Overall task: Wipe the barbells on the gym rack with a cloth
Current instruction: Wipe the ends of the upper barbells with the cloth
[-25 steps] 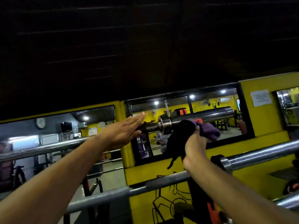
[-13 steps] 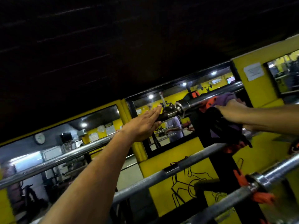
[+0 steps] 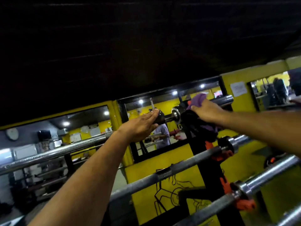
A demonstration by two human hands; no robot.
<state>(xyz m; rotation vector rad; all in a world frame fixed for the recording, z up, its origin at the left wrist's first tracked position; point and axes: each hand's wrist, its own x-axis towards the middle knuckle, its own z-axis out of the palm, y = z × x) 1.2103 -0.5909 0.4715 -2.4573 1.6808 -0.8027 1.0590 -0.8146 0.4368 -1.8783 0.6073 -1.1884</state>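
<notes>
Right hand [image 3: 210,111] presses cloth [image 3: 197,99] over top barbell [image 3: 65,149], sleeve part-hidden; left hand [image 3: 140,126] fingers straight, resting on shaft.

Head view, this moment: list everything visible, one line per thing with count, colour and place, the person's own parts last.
barbells: four in view, steel grey, lying across the rack from top to bottom right
cloth: one, purple with a dark part hanging below, on the top barbell's sleeve
rack upright: one, black, right of centre
orange brackets: several on the upright, holding the bars
mirrors: three, black-framed, along the wall
yellow wall: behind the rack, with a black line drawing
paper notice: one, white, upper right wall
clock: one, pale, far left
left hand: flat, fingers straight, resting on the top barbell's shaft
right hand: pressing the cloth onto the sleeve
</notes>
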